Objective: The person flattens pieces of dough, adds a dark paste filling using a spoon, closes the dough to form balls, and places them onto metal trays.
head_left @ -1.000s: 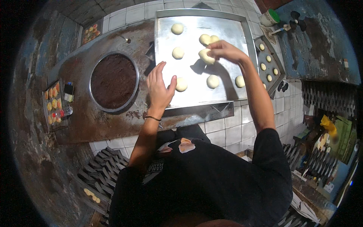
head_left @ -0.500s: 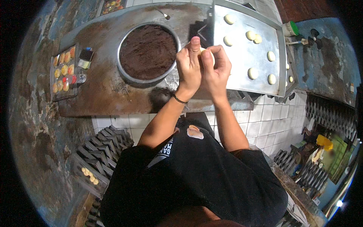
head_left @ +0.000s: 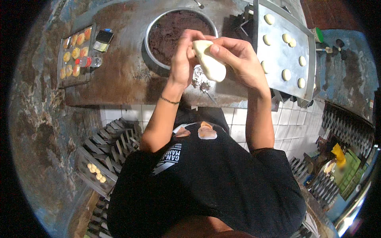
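Between my hands, held up over the front of the bench, is a pale piece of dough pressed into a long, flattened shape. My left hand grips its left end with fingers curled. My right hand pinches its upper right side, thumb on top. Just behind them is a round metal pan filled with dark brown crumbly filling. A small spatula-like tool lies below the dough by some scattered crumbs. To the right, a metal tray holds several round dough balls.
At the left are a tray of baked buns, a clear bottle with a red cap and a dark phone-like object. A smaller tray of dough pieces sits at lower left. A green-lidded bucket stands beyond the big tray.
My right hand has carried a dough piece from the tray over to my left hand. The round ball is now lengthened and flattened. The view has shifted, so the tray sits farther right.
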{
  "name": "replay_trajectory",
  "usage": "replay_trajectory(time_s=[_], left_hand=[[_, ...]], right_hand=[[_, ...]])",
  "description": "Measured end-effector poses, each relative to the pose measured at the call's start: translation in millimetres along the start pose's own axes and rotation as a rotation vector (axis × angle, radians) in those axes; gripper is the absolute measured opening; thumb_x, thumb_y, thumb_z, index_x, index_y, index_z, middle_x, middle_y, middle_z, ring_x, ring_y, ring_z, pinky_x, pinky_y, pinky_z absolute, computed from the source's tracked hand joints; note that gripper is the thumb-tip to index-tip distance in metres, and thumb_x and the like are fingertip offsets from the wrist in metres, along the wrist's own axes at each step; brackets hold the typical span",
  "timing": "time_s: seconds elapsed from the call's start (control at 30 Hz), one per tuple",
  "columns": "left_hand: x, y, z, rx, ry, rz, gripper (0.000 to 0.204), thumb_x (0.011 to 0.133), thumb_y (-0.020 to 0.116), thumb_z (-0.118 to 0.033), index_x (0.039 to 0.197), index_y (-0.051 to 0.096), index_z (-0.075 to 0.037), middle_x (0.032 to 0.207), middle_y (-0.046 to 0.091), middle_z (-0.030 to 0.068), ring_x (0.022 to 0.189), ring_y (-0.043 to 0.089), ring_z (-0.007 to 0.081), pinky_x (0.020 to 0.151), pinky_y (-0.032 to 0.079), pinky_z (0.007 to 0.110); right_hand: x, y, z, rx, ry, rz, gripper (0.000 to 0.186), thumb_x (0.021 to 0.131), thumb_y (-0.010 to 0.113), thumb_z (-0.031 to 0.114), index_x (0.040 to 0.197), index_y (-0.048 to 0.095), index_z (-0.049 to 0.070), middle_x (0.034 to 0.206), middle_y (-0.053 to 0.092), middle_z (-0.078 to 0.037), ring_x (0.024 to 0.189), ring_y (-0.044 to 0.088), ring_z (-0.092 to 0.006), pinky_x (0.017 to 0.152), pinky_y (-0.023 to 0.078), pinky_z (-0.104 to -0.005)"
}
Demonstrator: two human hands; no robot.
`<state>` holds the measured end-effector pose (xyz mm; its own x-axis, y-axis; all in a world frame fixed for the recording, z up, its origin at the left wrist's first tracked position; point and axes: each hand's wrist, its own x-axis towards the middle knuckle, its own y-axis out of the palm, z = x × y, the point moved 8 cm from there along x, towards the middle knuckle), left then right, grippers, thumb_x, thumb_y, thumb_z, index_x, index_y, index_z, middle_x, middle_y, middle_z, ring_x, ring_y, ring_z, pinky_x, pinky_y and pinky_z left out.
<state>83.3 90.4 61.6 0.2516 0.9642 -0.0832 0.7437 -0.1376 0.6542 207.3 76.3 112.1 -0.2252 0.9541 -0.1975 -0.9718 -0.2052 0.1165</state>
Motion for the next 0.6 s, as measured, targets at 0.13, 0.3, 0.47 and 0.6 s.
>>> replay_trajectory(time_s=[0.13, 0.3, 0.47, 0.6], left_hand=[[-27.6, -29.5, 51.0, 0.418, 0.113, 0.341, 0.054, 0.088, 0.081, -0.026, 0.132, 0.061, -0.002, 0.129, 0.069, 0.0103, 0.112, 0.068, 0.0186, 0.098, 0.055, 0.035], [-55.3, -80.3, 70.8, 0.730, -0.025, 0.139, 0.058, 0.080, 0.088, -0.008, 0.131, 0.063, 0.001, 0.129, 0.069, 0.0134, 0.120, 0.067, 0.0219, 0.104, 0.052, 0.037], [-73.5, -150.8, 58.1, 0.953, 0.009, -0.105, 0.056, 0.084, 0.081, -0.003, 0.134, 0.056, 0.001, 0.119, 0.072, 0.0126, 0.111, 0.069, 0.0221, 0.096, 0.057, 0.036], [-80.5, -205.5, 56.9, 0.333, -0.281, -0.360, 0.033, 0.095, 0.070, 0.001, 0.127, 0.062, -0.004, 0.105, 0.071, 0.0053, 0.078, 0.064, 0.0120, 0.058, 0.049, 0.025]], right_hand=[[-10.2, 5.5, -8.3, -0.407, -0.118, -0.030, 0.040, 0.107, 0.062, 0.037, 0.109, 0.079, 0.001, 0.078, 0.069, -0.001, 0.066, 0.060, -0.0080, 0.059, 0.048, -0.0274], [-33.3, -69.4, -242.9, -0.740, 0.265, -0.322, 0.059, 0.100, 0.063, 0.057, 0.107, 0.076, 0.000, 0.097, 0.074, -0.025, 0.091, 0.074, -0.0392, 0.083, 0.058, -0.0485], [-115.6, -52.1, -395.6, -1.210, 0.444, -0.101, 0.028, 0.097, 0.065, 0.019, 0.120, 0.065, 0.002, 0.116, 0.069, -0.024, 0.106, 0.071, -0.0445, 0.089, 0.058, -0.0547], [-103.8, -47.1, -357.7, -1.056, 0.119, -0.151, 0.023, 0.095, 0.066, 0.010, 0.116, 0.063, 0.004, 0.110, 0.067, -0.024, 0.104, 0.068, -0.0485, 0.086, 0.058, -0.0525]])
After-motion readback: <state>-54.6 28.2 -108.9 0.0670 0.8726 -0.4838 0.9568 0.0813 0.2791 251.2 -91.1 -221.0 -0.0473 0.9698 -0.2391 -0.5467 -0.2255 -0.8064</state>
